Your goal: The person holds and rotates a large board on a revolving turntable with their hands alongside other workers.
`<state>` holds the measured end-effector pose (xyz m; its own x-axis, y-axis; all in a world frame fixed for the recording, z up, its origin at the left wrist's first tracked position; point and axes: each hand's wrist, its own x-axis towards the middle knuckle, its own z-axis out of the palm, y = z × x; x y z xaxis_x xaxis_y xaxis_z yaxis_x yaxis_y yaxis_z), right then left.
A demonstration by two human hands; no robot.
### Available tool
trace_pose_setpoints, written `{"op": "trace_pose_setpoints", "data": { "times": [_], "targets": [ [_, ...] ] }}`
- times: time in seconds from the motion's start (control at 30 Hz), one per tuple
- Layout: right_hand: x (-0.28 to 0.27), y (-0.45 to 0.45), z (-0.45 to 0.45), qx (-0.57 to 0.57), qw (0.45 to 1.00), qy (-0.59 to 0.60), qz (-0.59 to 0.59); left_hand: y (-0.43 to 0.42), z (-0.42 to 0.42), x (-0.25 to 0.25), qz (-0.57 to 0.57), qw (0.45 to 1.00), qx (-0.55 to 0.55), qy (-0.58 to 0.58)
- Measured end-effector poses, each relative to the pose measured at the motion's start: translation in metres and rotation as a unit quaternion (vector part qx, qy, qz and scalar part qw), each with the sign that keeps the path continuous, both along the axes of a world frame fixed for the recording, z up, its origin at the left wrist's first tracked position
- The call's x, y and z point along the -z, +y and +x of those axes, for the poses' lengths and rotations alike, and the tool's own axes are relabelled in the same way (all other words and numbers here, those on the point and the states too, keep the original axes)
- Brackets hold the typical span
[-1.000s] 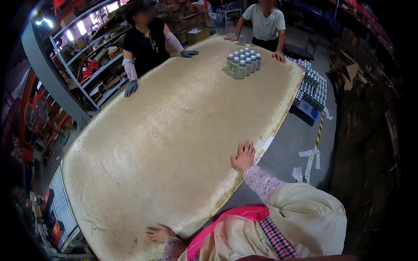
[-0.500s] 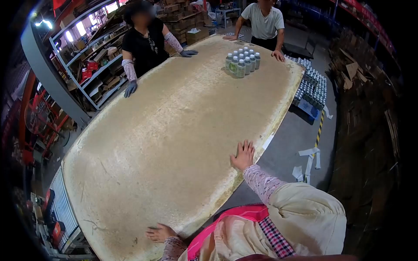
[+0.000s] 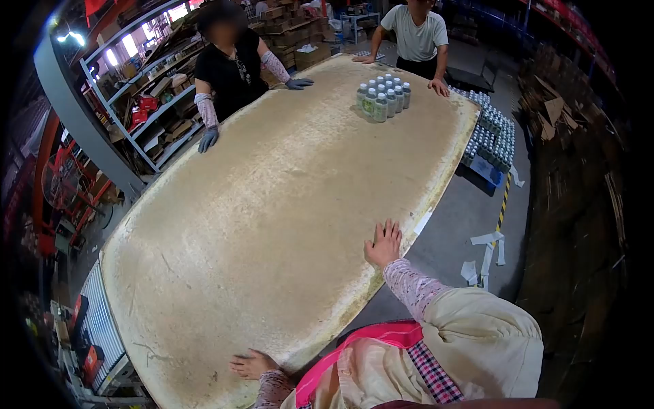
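Left hand point(image 3: 252, 364), right hand point(image 3: 385, 244): grip open on each, empty, laid on the tabletop point(image 3: 272, 204) near its edge, apparently for support. Bottles point(image 3: 381, 108): one upright cluster, probably grouped for steadiness; towards the tabletop's far end, well beyond both hands.

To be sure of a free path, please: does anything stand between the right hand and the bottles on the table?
Nothing visible stands between the right hand and the bottles; only the table surface lies between them.
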<state>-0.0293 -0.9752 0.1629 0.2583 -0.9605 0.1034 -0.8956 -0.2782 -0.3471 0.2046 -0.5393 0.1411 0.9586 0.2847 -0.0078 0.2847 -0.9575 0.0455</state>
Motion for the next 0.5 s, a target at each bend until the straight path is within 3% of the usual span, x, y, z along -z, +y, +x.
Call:
{"op": "trace_pose_setpoints", "data": {
  "times": [0.37, 0.5],
  "targets": [
    [0.012, -0.004, -0.001, -0.005, 1.0, -0.001, -0.007, -0.001, -0.001, -0.005, 0.002, 1.0, -0.002, 0.007],
    [0.002, -0.001, 0.0, -0.005, 1.0, -0.01, -0.001, 0.004, 0.004, 0.014, 0.016, 1.0, 0.003, -0.017]
  ]
}}
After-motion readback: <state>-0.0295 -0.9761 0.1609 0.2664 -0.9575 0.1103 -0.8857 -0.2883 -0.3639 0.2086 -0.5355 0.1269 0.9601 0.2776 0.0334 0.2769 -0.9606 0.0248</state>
